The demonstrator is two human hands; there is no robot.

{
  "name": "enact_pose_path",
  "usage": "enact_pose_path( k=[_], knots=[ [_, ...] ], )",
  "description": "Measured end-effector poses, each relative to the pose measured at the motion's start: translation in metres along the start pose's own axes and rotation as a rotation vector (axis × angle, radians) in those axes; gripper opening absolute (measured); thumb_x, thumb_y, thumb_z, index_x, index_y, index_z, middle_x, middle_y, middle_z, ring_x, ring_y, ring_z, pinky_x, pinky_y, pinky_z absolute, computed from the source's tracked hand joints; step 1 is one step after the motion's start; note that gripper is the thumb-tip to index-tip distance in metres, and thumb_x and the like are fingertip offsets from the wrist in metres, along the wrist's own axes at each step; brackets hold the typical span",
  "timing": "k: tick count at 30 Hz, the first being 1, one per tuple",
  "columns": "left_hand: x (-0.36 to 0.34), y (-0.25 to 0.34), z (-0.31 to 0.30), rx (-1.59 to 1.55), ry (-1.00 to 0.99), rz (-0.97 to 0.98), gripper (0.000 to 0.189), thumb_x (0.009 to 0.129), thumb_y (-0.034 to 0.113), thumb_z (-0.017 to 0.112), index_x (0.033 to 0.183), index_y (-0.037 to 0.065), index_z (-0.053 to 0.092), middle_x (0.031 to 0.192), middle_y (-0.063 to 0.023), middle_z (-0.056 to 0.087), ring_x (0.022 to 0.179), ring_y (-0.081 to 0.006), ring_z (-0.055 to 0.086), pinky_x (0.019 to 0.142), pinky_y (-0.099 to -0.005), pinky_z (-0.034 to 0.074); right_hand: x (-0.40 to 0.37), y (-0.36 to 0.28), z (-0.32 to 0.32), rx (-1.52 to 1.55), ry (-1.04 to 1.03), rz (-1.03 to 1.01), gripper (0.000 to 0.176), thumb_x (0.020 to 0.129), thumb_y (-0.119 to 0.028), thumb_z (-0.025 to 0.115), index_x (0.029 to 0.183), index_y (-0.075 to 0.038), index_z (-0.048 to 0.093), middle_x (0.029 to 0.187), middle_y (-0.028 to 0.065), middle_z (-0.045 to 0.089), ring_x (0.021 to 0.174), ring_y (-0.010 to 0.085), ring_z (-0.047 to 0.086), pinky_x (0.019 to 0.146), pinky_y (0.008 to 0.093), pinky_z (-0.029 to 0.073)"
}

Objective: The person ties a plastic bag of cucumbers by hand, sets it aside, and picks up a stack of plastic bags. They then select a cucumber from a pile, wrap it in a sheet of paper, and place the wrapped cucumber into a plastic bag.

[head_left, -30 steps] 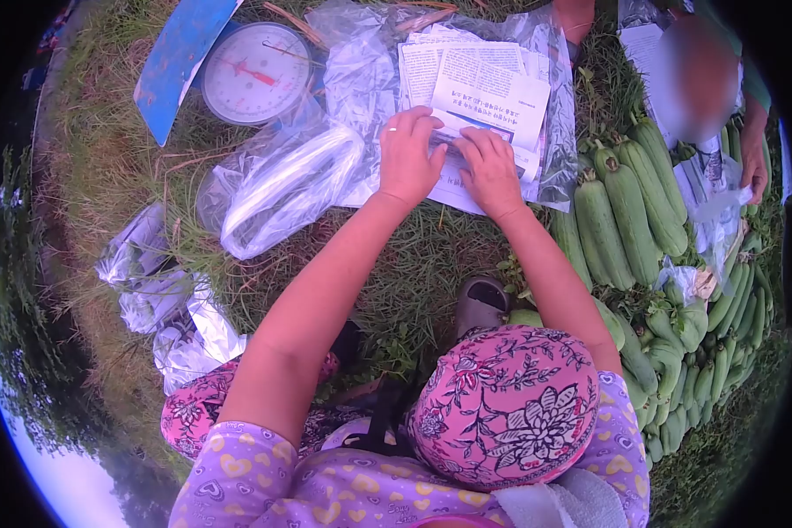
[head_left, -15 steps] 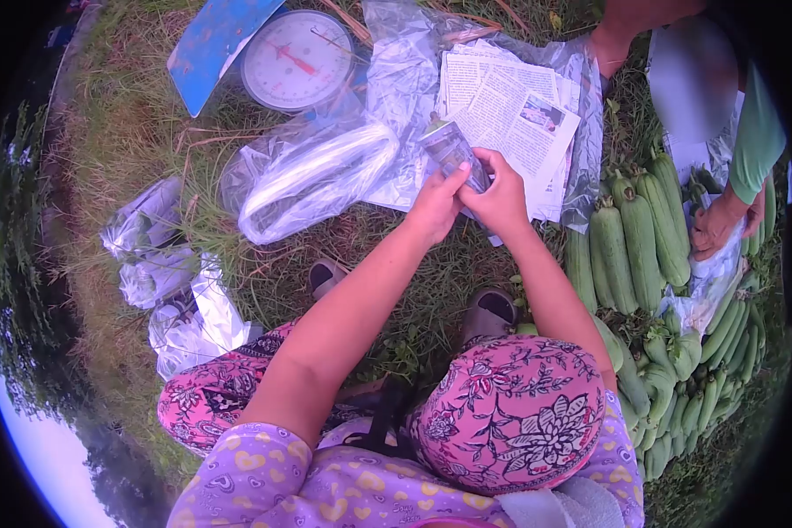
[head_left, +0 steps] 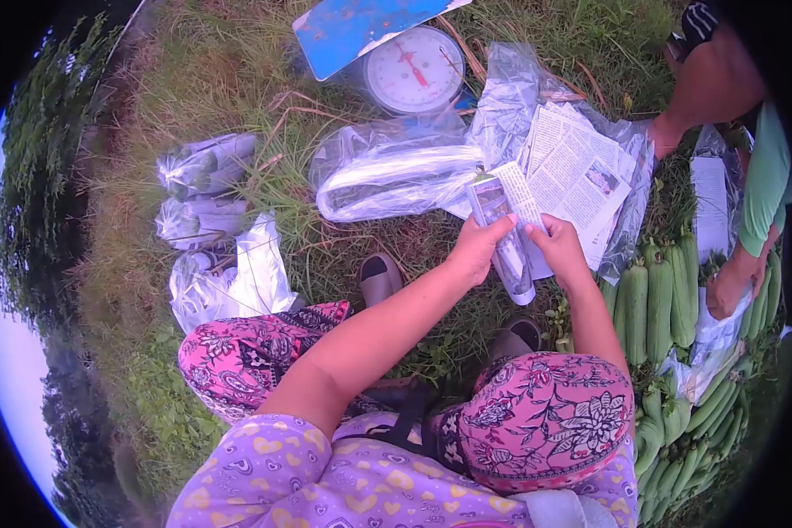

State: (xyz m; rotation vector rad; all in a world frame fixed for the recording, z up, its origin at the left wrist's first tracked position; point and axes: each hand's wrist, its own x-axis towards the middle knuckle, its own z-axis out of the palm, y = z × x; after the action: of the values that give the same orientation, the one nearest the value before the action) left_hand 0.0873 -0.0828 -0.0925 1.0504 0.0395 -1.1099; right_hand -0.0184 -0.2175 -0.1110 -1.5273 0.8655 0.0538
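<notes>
In front of me is a long green gourd rolled in a printed paper sheet [head_left: 495,204], its stem tip [head_left: 481,173] poking out at the top. My left hand [head_left: 479,248] is closed around the left side of this roll, thumb on top. With my right hand [head_left: 556,250] I pinch the sheet's loose right part, which stands out from the roll. Just beyond lies a fanned stack of printed sheets [head_left: 581,158] on clear plastic. To the left of the roll is a clear plastic bag [head_left: 387,180].
Unwrapped green gourds [head_left: 660,295] lie in piles at right, where another person's hand [head_left: 732,286] works with plastic. Bagged wrapped bundles [head_left: 204,167] rest on the grass at left. A dial scale [head_left: 414,70] with a blue pan [head_left: 361,33] stands at the top.
The wrapped roll is now tilted with its lower end visible, and a paper part has come loose on the right. My hands have moved apart. The view has shifted left.
</notes>
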Motion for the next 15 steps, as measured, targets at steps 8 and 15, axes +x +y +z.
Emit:
enact_pose_path(
  k=[8, 15],
  knots=[
    [-0.026, 0.131, 0.018, 0.428, -0.268, 0.337, 0.057, 0.093, 0.033, 0.057, 0.136, 0.001, 0.039, 0.119, -0.0157, 0.056, 0.110, -0.0233, 0.055, 0.100, -0.0387, 0.039, -0.034, -0.184, 0.024, -0.329, -0.043, -0.462, 0.071, 0.069, -0.018, 0.077, 0.127, 0.003, 0.044, 0.104, 0.0165, 0.063, 0.094, 0.0213, 0.063, 0.084, 0.0342, 0.050],
    [-0.056, 0.254, -0.146, 1.667, -0.080, -0.003, 0.054, 0.081, 0.036, 0.068, 0.118, -0.002, 0.061, 0.112, -0.0178, 0.065, 0.105, -0.0276, 0.062, 0.090, -0.0362, 0.048, -0.024, -0.230, 0.098, -0.701, -0.191, -0.610, 0.075, 0.063, -0.025, 0.077, 0.126, 0.003, 0.049, 0.111, 0.0205, 0.062, 0.103, 0.0302, 0.061, 0.092, 0.0352, 0.045]
  ],
)
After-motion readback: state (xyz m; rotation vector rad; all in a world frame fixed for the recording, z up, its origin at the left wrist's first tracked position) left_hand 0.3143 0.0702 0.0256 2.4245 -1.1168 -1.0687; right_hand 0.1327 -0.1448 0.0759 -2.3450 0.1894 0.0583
